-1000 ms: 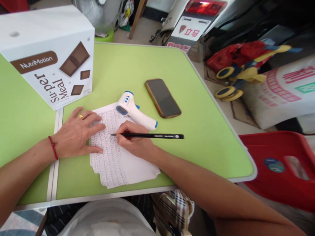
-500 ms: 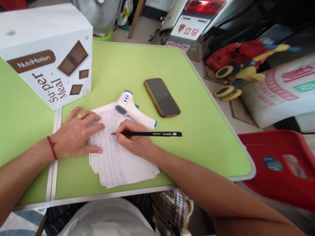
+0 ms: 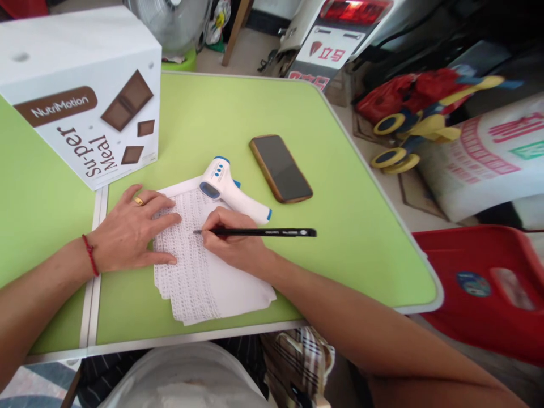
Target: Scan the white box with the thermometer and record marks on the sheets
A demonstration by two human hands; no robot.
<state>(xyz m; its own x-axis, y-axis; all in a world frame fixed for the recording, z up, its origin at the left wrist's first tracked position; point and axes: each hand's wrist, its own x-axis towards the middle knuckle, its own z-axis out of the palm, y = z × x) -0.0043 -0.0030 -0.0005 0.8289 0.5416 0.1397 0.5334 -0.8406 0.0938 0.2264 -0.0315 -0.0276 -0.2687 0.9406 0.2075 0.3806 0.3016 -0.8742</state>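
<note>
Several sheets of paper (image 3: 238, 286), partly filled with rows of handwriting, lie stacked on the green table (image 3: 352, 226). My left hand (image 3: 135, 229) rests open across their left side, fingers spread; it wears a gold ring and a red cord bracelet. In my right hand (image 3: 229, 233) a black pen (image 3: 272, 232) is pinched, its tip at the paper beside the written rows. Just beyond the right hand, a white and blue infrared thermometer (image 3: 232, 192) lies over the top edge of the sheets.
A phone (image 3: 281, 168) in a brown case lies right of the thermometer. A large white NutriMotion box (image 3: 127, 85) stands at the back left. Beyond the table are a red chair (image 3: 471, 272), a scooter (image 3: 331, 45), a white sack (image 3: 480, 158) and a fan (image 3: 170, 25).
The pen and my right hand have shifted very slightly to the right. My left hand and the paper look unmoved.
</note>
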